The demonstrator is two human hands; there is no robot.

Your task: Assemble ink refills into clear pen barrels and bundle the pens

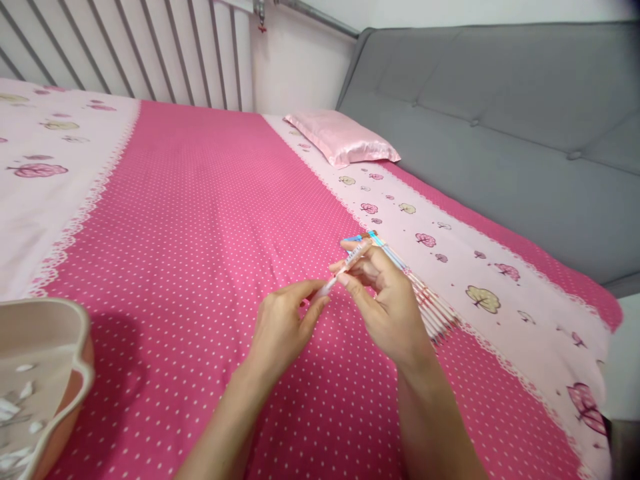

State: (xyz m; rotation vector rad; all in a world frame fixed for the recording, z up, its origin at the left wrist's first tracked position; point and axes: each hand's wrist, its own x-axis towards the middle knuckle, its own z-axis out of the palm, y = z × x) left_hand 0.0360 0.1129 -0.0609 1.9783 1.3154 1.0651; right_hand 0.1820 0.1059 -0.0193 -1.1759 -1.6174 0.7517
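Over the pink bedspread, a slim white pen [356, 255] with small dark print on its barrel is held at a slant between both hands. My right hand [387, 293] is closed round the barrel, with thumb and fingers pinching it. The lower whitish end, which looks like a cap, is pinched by the thumb and fingertips of my left hand [287, 320]. Just beyond and to the right of my right hand, a row of pens [430, 307] lies side by side on the bedspread. That hand hides part of the row; blue and brown ends show at its top.
A beige and pink bin [83, 333] stands at the lower left with several small white pieces inside. The bedspread [210, 200] spreads all around. Farther off are a pink pillow [345, 139], a grey padded headboard [490, 87] and a white radiator [150, 53].
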